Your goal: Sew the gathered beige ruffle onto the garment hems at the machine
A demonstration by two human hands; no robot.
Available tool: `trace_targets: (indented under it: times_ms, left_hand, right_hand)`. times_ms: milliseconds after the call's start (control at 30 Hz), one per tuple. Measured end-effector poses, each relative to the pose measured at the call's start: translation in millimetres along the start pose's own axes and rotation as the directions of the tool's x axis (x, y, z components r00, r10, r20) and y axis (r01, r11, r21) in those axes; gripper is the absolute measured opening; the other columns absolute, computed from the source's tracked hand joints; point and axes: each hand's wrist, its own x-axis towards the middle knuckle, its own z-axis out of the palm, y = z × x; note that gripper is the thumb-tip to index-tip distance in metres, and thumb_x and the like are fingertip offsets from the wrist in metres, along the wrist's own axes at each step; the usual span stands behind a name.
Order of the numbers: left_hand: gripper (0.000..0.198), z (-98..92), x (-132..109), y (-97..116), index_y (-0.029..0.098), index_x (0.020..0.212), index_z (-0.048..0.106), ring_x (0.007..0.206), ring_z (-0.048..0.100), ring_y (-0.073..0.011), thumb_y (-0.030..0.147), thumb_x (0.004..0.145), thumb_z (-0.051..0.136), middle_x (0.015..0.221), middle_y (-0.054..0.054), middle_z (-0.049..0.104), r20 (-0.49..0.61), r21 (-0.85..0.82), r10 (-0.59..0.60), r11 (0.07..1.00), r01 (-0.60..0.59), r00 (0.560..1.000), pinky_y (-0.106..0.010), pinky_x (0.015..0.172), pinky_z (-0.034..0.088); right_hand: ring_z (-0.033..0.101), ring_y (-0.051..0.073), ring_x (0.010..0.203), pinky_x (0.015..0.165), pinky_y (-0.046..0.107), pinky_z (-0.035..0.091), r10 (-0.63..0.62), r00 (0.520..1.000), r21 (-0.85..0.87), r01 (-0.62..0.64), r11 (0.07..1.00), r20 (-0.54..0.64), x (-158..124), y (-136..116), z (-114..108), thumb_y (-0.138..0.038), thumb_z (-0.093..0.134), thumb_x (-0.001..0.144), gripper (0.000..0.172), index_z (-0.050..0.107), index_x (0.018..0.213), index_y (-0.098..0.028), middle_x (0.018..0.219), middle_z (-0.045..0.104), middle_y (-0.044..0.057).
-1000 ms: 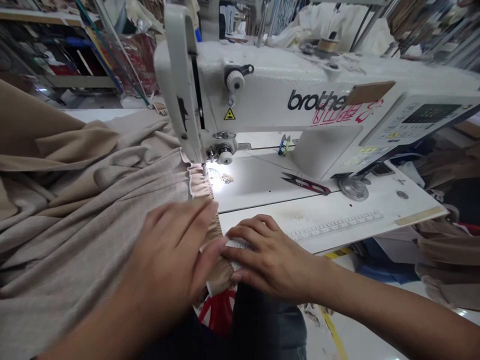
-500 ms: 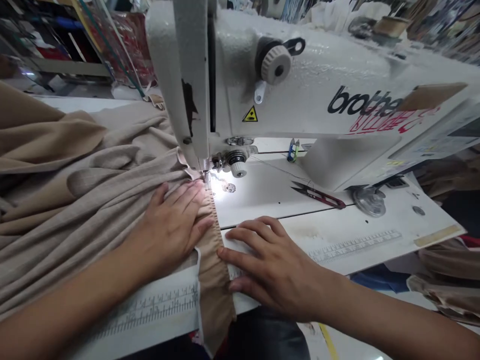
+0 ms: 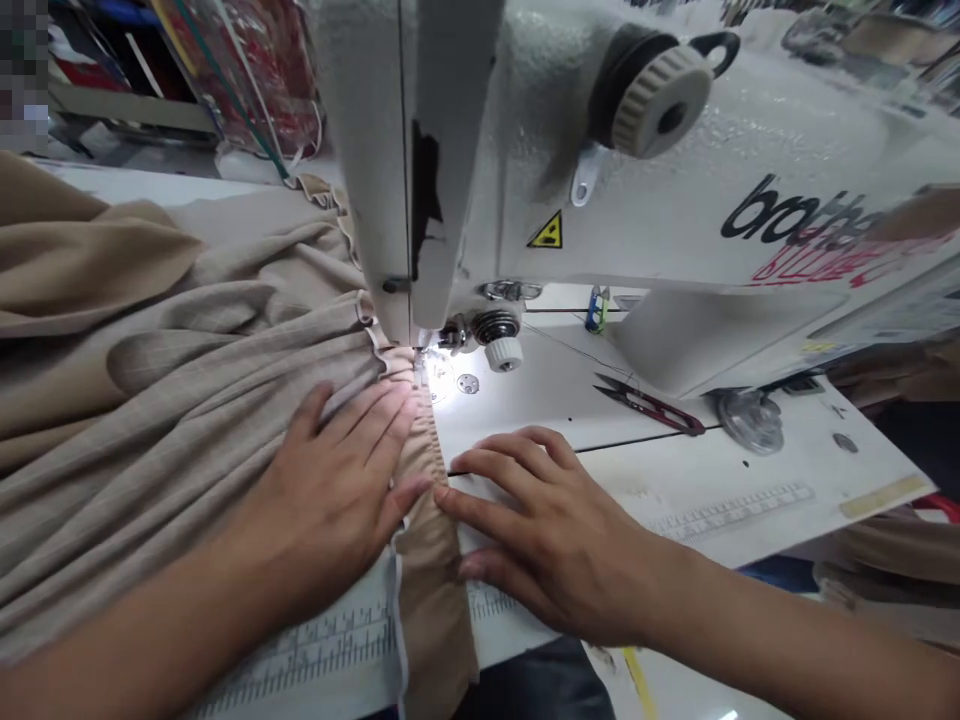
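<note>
A gathered tan fabric strip (image 3: 431, 590) runs from the table's front edge up under the presser foot (image 3: 420, 368) of a white sewing machine (image 3: 517, 120). My left hand (image 3: 345, 470) lies flat with fingers stretched on the strip and on the beige checked fabric (image 3: 255, 400) beside it, fingertips just short of the lit needle area. My right hand (image 3: 532, 520) rests with spread, slightly bent fingers at the strip's right edge, its index fingertip touching the fabric. Folds of the beige fabric pile up left of the machine. The stitch point itself is partly hidden by the foot.
Thread snips (image 3: 651, 403) lie on the machine bed, right of the needle. Behind them stands a small blue and green clip-like item (image 3: 597, 309). A clear plastic disc (image 3: 750, 420) sits farther right. Ruler markings (image 3: 731, 510) show along the table front.
The view has shifted closer, so the machine head looks larger. My left hand has come slightly nearer the right hand; the right hand stays nearly in place at the strip's edge.
</note>
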Motion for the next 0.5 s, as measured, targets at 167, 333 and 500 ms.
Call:
trace_targets:
  times_ms: [167, 333, 500]
  left_hand:
    - [0.062, 6.8, 18, -28, 0.002, 0.139, 0.057, 0.137, 0.056, -0.039, 0.043, 0.109, 0.021, 0.145, -0.025, 0.061, 0.025, 0.025, -0.009, 1.0, 0.008, 1.0, -0.066, 0.112, 0.036]
    - [0.059, -9.0, 23, -26, 0.005, 0.133, 0.063, 0.134, 0.056, -0.0404, 0.041, 0.109, 0.022, 0.138, -0.024, 0.066, -0.016, 0.083, 0.052, 0.995, -0.05, 0.999, -0.065, 0.111, 0.036]
    - [0.03, -28.7, 0, 25, 0.015, 0.1, 0.072, 0.101, 0.066, -0.0306, 0.027, 0.102, 0.045, 0.103, -0.011, 0.075, -0.055, -0.07, 0.095, 0.993, -0.099, 0.994, -0.054, 0.103, 0.039]
  right_hand:
    - [0.048, 0.034, 0.133, 0.111, 0.058, 0.033, -0.01, 1.0, -0.057, 0.01, 0.998, -0.011, 19, 18, 0, -0.05, 0.042, 0.109, 0.048, 0.059, 0.143, -0.02, 0.143, 0.059, 0.015]
    - [0.047, 0.034, 0.136, 0.113, 0.06, 0.032, -0.012, 1.0, -0.062, 0.014, 0.998, 0.023, 28, 23, -3, -0.048, 0.045, 0.109, 0.046, 0.059, 0.143, -0.02, 0.145, 0.058, 0.016]
    - [0.052, 0.034, 0.134, 0.114, 0.059, 0.035, -0.02, 0.994, 0.055, 0.014, 0.998, 0.106, 37, 30, -19, -0.036, 0.057, 0.106, 0.037, 0.065, 0.139, -0.022, 0.143, 0.06, 0.012]
